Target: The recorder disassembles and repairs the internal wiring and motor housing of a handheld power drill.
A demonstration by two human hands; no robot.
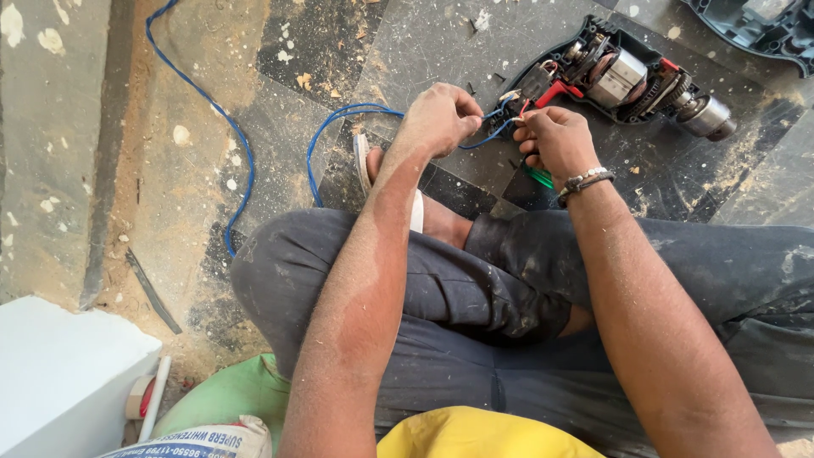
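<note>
While drill lies opened, left hand, right hand pinch blue wire.

Glossy blue plastic-sheathed wire, shiny metal drill chuck, matt dusty cloth trousers, rough speckled stone floor.

Bare floor lies open at upper left, crossed only by the blue cable; the opened drill blocks upper right, the white box lower left.
</note>
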